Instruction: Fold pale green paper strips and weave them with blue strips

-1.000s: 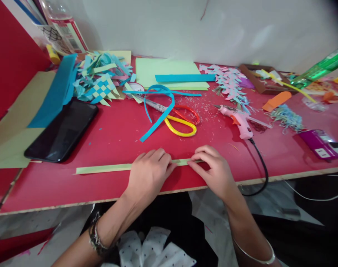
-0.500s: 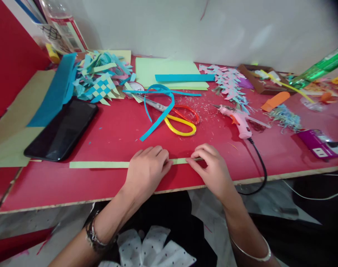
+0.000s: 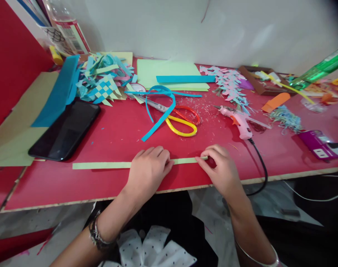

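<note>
A long, narrow pale green paper strip (image 3: 102,165) lies along the front of the red table. My left hand (image 3: 151,167) is closed over the strip's middle, its thumb and fingers pressed on the paper. At the strip's right end, my right hand (image 3: 220,165) pinches it between thumb and forefinger, where the end looks folded over. Beyond my hands lie scissors (image 3: 182,131) with one yellow and one red handle, and a curled blue paper strip (image 3: 158,124) rests across them.
A black phone (image 3: 65,129) lies at the left, beside blue and green sheets. Behind it is a heap of cut paper strips (image 3: 103,76). A pink glue gun (image 3: 238,120) with a black cord lies at the right, near a purple power socket box (image 3: 319,142).
My right hand has slid to the right along the strip, widening the gap between my hands. My left hand stays on the strip. The view has shifted slightly.
</note>
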Tool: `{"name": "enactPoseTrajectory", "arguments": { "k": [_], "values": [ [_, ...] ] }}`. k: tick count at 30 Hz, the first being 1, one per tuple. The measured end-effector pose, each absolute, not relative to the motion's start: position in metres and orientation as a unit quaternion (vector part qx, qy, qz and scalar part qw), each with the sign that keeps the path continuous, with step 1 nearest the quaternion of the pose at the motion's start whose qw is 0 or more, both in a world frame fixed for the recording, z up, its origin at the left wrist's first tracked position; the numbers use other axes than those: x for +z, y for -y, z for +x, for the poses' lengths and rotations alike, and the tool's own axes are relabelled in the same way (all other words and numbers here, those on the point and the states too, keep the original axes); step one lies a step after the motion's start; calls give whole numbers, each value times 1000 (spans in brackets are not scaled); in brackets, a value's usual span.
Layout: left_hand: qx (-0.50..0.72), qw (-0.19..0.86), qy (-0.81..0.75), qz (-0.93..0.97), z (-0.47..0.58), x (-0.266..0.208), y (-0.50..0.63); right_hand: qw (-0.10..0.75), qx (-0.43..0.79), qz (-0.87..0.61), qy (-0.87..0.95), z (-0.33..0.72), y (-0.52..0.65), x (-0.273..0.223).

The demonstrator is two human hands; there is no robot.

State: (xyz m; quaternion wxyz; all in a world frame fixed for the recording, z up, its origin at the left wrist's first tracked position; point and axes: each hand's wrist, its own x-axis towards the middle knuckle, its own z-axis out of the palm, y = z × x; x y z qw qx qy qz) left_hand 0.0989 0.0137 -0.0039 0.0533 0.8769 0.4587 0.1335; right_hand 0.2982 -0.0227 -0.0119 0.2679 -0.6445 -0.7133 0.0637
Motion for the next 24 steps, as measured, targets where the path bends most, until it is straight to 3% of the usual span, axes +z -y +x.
{"name": "enactPoseTrajectory", "arguments": {
  "k": [24],
  "values": [
    [146, 75, -466, 870, 73, -3, -9, 235, 15, -693, 681, 306, 25, -20]
  ]
}}
